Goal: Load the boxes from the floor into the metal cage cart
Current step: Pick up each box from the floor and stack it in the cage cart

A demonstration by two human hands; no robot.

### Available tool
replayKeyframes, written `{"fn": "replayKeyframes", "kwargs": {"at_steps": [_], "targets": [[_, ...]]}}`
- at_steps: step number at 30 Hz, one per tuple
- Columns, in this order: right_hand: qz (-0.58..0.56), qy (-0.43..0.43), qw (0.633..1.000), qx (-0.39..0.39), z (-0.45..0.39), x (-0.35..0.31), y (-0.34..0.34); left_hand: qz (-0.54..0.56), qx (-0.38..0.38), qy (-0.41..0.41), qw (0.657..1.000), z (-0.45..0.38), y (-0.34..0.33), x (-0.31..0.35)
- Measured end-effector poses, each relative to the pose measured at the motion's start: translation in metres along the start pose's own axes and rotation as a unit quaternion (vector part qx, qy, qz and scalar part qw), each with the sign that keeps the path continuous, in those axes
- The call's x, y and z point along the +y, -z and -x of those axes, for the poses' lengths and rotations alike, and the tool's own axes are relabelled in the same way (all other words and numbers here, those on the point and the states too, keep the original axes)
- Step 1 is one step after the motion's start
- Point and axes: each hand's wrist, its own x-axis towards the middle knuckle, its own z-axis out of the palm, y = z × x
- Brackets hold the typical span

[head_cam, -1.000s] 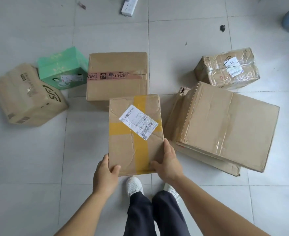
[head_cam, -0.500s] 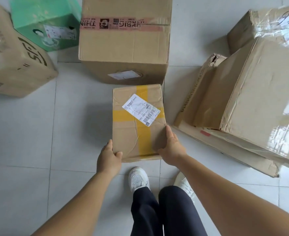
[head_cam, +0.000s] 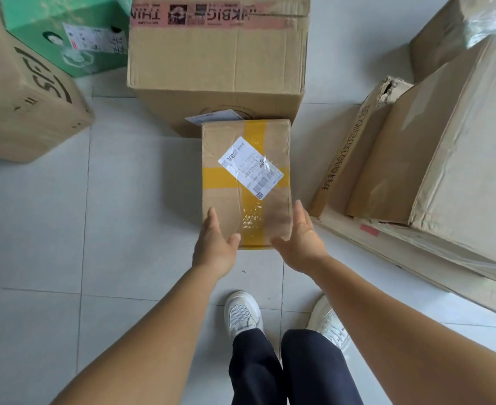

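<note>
box [head_cam: 245, 182] on floor between left hand [head_cam: 216, 247] and right hand [head_cam: 301, 244], each grip open, nothing held

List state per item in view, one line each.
yellow-taped box: sealed, on floor, between both hands
left hand: open, at box's left side
right hand: open, at box's right side
pink-taped box: sealed, on floor
green box: closed, on floor
torn-corner box: corner ripped

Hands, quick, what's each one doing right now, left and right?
Left hand: open, straight fingers against the left side of the yellow-taped box.
Right hand: open, straight fingers against the box's right side.
</note>
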Motion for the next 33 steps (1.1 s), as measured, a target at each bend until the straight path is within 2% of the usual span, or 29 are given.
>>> {"fn": "replayKeyframes", "kwargs": {"at_steps": [4,8,11,15,19,24,26,29,33], "targets": [[-0.019,0.058,0.991,0.118,0.034,-0.012,0.034,-0.006,0.012,-0.111,0.994,0.024,0.002,0.055],[-0.042,0.099,0.961,0.256,0.071,-0.004,0.083,0.002,-0.011,-0.203,0.979,0.055,-0.010,0.118],[-0.060,0.090,0.932,0.347,0.091,0.025,0.123,0.017,-0.029,-0.237,0.971,0.077,-0.025,0.162],[-0.055,0.011,0.908,0.414,0.110,0.086,0.175,0.001,-0.052,-0.268,0.962,0.100,-0.050,0.208],[-0.052,-0.117,0.906,0.402,0.120,0.158,0.222,-0.031,-0.072,-0.253,0.964,0.105,-0.076,0.239],[-0.122,-0.281,0.883,0.357,0.123,0.238,0.267,-0.050,-0.072,-0.187,0.978,0.098,-0.098,0.268],[-0.201,-0.292,0.869,0.346,0.120,0.261,0.278,-0.040,-0.065,-0.154,0.985,0.095,-0.103,0.274],[-0.293,-0.255,0.871,0.301,0.118,0.273,0.283,-0.024,-0.047,-0.122,0.991,0.093,-0.109,0.280],[-0.323,-0.207,0.873,0.301,0.120,0.270,0.276,0.014,-0.017,-0.095,0.995,0.097,-0.106,0.274]]}}
